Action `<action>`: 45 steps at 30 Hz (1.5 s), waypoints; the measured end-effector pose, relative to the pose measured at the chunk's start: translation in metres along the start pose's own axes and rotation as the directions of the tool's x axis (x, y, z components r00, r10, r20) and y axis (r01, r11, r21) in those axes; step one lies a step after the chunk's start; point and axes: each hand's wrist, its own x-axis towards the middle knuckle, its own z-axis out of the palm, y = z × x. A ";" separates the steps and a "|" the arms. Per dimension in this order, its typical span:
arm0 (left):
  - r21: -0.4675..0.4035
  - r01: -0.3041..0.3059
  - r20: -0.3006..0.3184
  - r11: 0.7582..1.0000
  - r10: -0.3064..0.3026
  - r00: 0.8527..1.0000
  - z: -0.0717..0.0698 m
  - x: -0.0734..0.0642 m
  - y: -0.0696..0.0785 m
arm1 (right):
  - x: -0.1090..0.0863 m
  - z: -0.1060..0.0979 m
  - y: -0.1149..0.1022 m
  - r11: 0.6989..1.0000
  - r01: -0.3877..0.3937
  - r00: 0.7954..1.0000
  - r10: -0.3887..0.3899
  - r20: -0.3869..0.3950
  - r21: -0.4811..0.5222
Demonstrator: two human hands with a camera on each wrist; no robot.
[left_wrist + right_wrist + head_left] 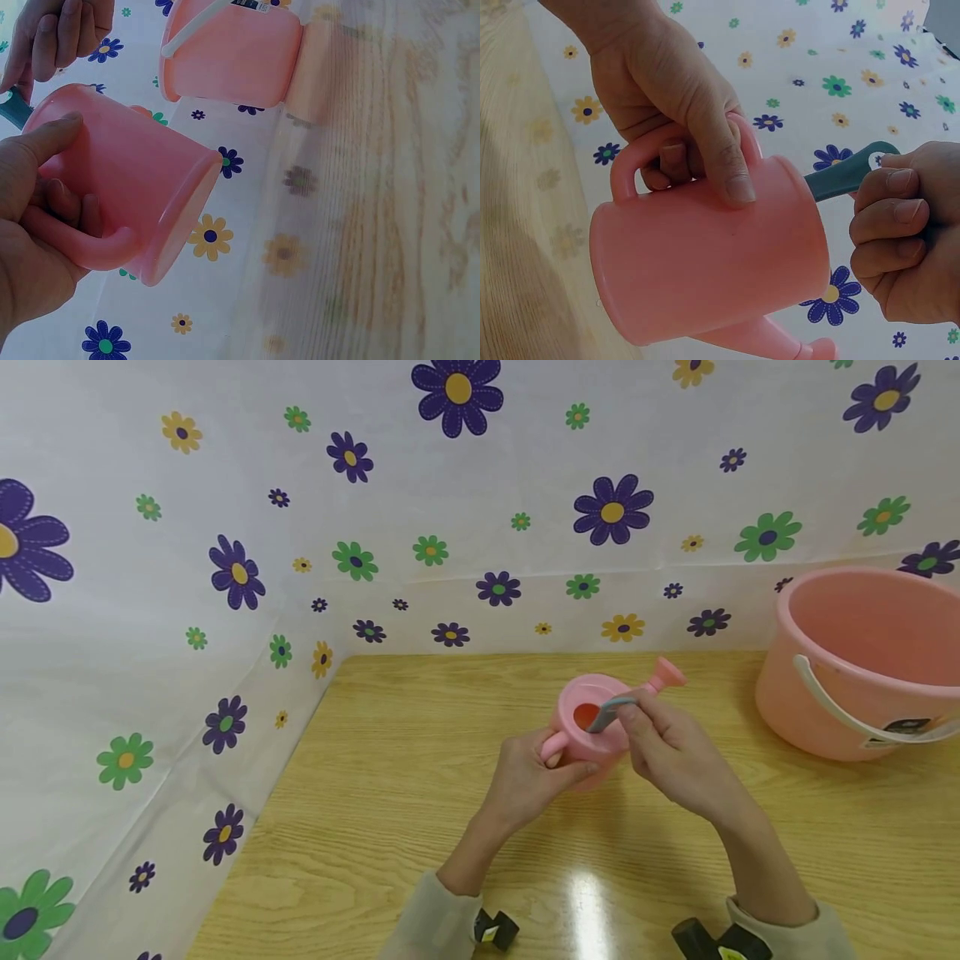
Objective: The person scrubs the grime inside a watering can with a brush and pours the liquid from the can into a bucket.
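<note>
A pink watering can [712, 255] is tilted and held above the wooden table, its base visible in the left wrist view. My left hand [525, 781] grips the can's loop handle [82, 244], with the thumb laid along the body. My right hand [678, 756] pinches the teal handle [840, 172] of a tool, which has a hole near its end. The tool's other end goes into the can's top opening [585, 716] and is hidden inside, so its kind does not show. Beyond my right hand the spout's flared head [666, 674] sticks out.
A large pink bucket [817, 693] with a white handle [840, 714] stands on the table [390, 793] at the right. White sheeting [450, 477] printed with flowers hangs at the back and left.
</note>
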 end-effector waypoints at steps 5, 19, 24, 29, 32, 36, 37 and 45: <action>-0.024 0.010 -0.003 1.000 -0.010 1.000 0.000 0.001 -0.002 | -0.001 -0.002 -0.004 1.000 0.005 1.000 -0.005 -0.022 -0.019; -0.058 0.031 0.012 0.998 -0.031 0.999 0.001 0.001 -0.004 | -0.001 -0.003 -0.006 0.999 0.027 0.998 -0.029 -0.047 -0.035; -0.058 0.027 0.010 0.998 -0.026 1.000 0.001 0.001 -0.005 | -0.001 -0.002 -0.005 0.999 0.026 0.998 -0.027 -0.049 -0.029; -0.046 0.007 0.009 0.999 -0.007 1.000 0.001 0.001 -0.007 | -0.001 -0.001 -0.005 0.999 0.022 0.999 -0.023 -0.044 -0.036; -0.040 0.003 0.007 0.999 -0.003 1.000 0.001 0.001 -0.006 | 0.000 -0.001 -0.004 0.999 0.032 0.999 -0.034 -0.037 -0.037; -0.032 0.002 0.009 0.999 -0.002 1.000 0.001 0.000 -0.005 | 0.001 -0.001 -0.001 0.999 0.038 0.999 -0.038 -0.014 -0.022; -0.030 0.000 0.010 1.000 0.000 1.000 0.001 0.000 -0.005 | 0.001 0.000 -0.001 0.999 0.034 0.999 -0.034 -0.007 -0.020; -0.038 -0.012 0.024 0.999 0.013 1.000 0.000 0.000 -0.001 | 0.002 -0.001 0.003 0.999 -0.025 0.999 0.026 0.035 -0.025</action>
